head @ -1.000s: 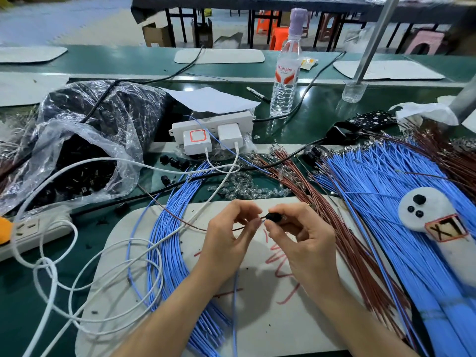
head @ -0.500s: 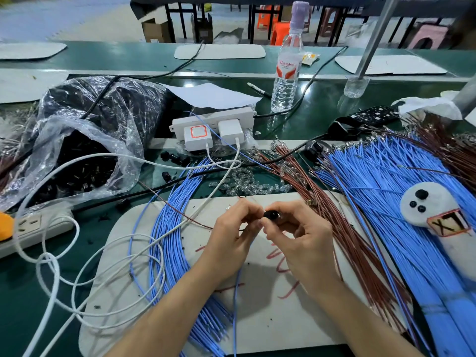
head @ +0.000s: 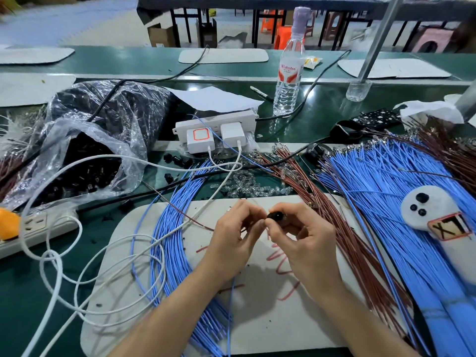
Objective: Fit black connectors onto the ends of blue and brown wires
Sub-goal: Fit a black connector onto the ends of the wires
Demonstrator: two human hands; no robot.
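Observation:
My right hand (head: pixel 304 243) pinches a small black connector (head: pixel 276 215) between thumb and forefinger above the white mat (head: pixel 270 318). My left hand (head: pixel 231 238) pinches a thin brown wire (head: pixel 180 211) whose end meets the connector; the joint is hidden by my fingertips. A single blue wire (head: pixel 230 313) hangs down from under my left hand. A bundle of blue wires (head: pixel 175 253) curves across the mat's left side. Brown wires (head: pixel 342 228) fan out on the right, beside a wide spread of blue wires (head: pixel 386 202).
A clear plastic bag of black connectors (head: pixel 85 155) lies at the left. A white power strip with chargers (head: pixel 213 130), white cables (head: pixel 64 266), a water bottle (head: pixel 289 73) and a white felt piece (head: pixel 438 215) surround the mat. Loose clear parts (head: pixel 247 186) lie behind it.
Both hands stayed together over the mat, drifting slightly forward. My fingertips closed in on the connector and the wire end.

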